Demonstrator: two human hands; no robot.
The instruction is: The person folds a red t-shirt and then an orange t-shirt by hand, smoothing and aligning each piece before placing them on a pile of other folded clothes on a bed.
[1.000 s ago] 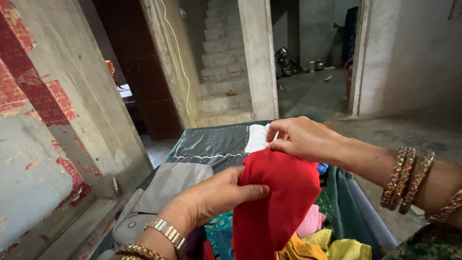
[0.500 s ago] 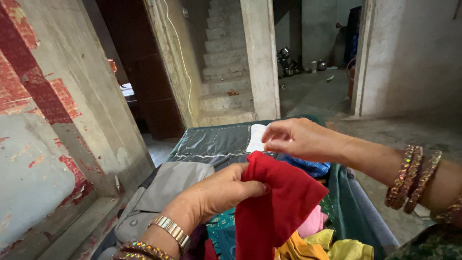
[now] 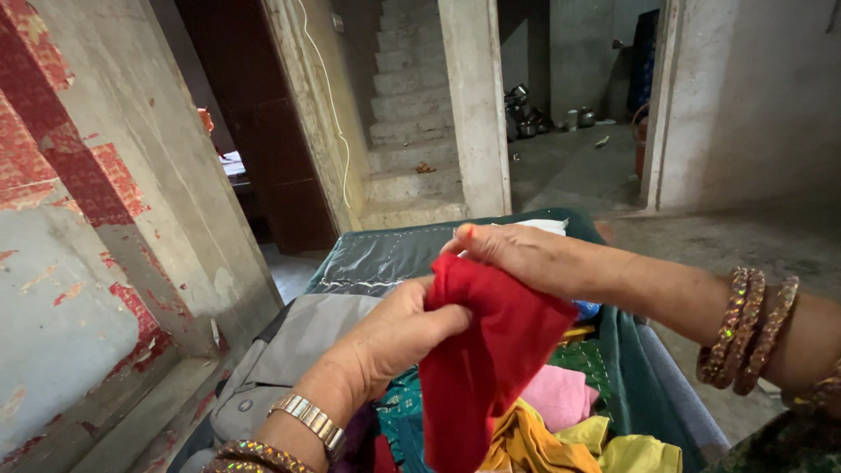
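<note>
A red cloth (image 3: 486,359) hangs in front of me over a heap of clothes. My left hand (image 3: 394,337) pinches its upper left edge between thumb and fingers. My right hand (image 3: 517,254) reaches across from the right and rests on the cloth's top edge, fingers closing over it. Under the red cloth lie pink (image 3: 561,394), yellow (image 3: 618,451) and orange (image 3: 526,438) pieces. A white cloth (image 3: 543,226) shows just behind my right hand on a dark green quilted cover (image 3: 385,254).
A grey garment (image 3: 289,350) lies at the left of the heap. A painted wall (image 3: 88,219) stands close on the left. Concrete stairs (image 3: 412,114) and a pillar (image 3: 477,105) rise beyond, with metal pots (image 3: 526,118) on the floor behind.
My right hand had let go of the red cloth and hovered above it; now it has come down to the left onto its top edge. My left hand lifted the cloth slightly.
</note>
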